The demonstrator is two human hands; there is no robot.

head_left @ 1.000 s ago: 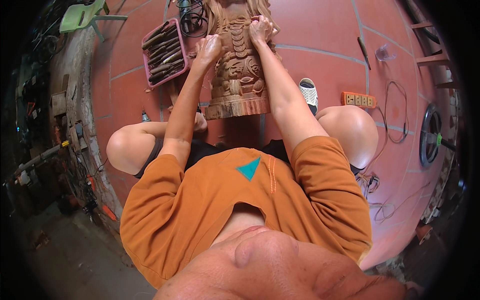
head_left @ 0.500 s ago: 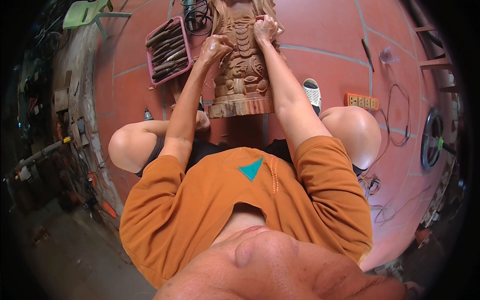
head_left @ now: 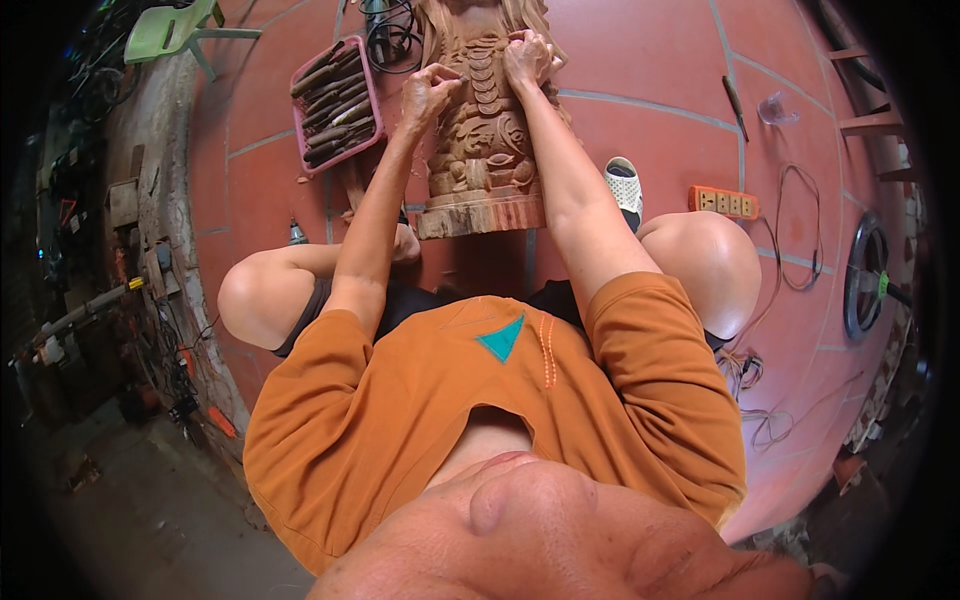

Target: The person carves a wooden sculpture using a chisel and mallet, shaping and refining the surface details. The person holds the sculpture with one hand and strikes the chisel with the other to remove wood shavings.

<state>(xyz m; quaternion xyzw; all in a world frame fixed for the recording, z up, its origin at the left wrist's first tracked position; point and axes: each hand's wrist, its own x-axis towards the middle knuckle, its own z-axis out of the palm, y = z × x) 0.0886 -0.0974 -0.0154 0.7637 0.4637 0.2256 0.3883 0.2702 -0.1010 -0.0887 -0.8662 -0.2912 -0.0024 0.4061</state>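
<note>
A brown carved wooden statue (head_left: 487, 140) lies on the floor between my legs, its rough flat base toward me and raised relief on its upper side. At the carving's left edge is my left hand (head_left: 429, 93), thumb and fingers pinched together; whatever is between them is too small to make out. My right hand (head_left: 529, 62) rests farther up on the right side of the carving. Its fingers are curled in against the wood, and anything inside them is hidden.
On the left sits a pink basket (head_left: 378, 122) of wood-handled carving tools (head_left: 335, 105). Rightward lie a slim tool (head_left: 735, 108), a clear cup (head_left: 776, 110), an orange power strip (head_left: 724, 203) and a loose cable (head_left: 818, 235). A green plastic chair (head_left: 165, 32) stands far left.
My left hand has shifted slightly farther up the carving's left edge, fingers still pinched. My right hand has moved a little to the left and stays curled on the wood.
</note>
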